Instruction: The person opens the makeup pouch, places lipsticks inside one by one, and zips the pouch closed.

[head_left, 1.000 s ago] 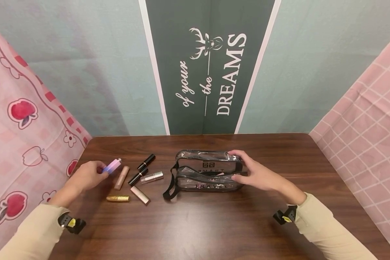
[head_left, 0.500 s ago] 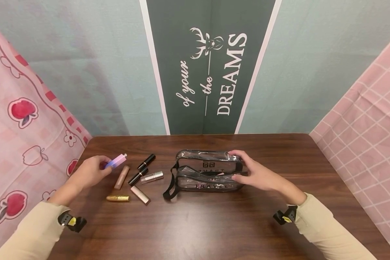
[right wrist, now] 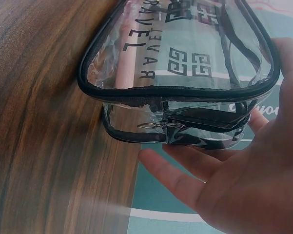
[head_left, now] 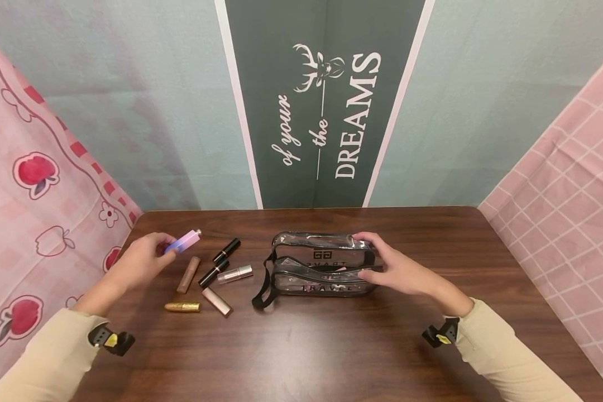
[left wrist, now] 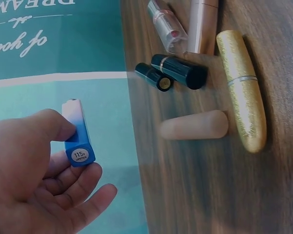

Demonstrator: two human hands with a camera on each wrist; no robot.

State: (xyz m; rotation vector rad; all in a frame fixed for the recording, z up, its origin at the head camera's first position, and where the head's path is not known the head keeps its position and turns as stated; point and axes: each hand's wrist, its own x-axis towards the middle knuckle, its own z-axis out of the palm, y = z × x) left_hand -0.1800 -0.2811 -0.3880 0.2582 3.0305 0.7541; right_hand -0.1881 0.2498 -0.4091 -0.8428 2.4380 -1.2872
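My left hand (head_left: 143, 259) pinches a blue-to-pink lipstick (head_left: 185, 241) between thumb and fingers, raised above the table's left side. Its round end label (left wrist: 80, 155) faces the left wrist camera. With my right hand (head_left: 404, 272) I hold the right end of a clear travel pouch (head_left: 293, 286) with black trim, thumb in front and fingers behind. The pouch's top gapes between its black edges. In the right wrist view, a pink tube (right wrist: 127, 53) shows through the plastic, and a zipper pull (right wrist: 161, 125) hangs at the near end.
Between my left hand and the pouch lie two black tubes (head_left: 226, 250), a clear silver-capped lipstick (head_left: 235, 274), a brownish-pink tube (head_left: 188, 274), a pale pink tube (head_left: 216, 302) and a gold glitter tube (head_left: 182, 307). The pouch's black strap (head_left: 263, 296) trails leftward.
My left hand has moved up and a little right with the lipstick, away from the brownish-pink tube. My right hand and the pouch have stayed in place.
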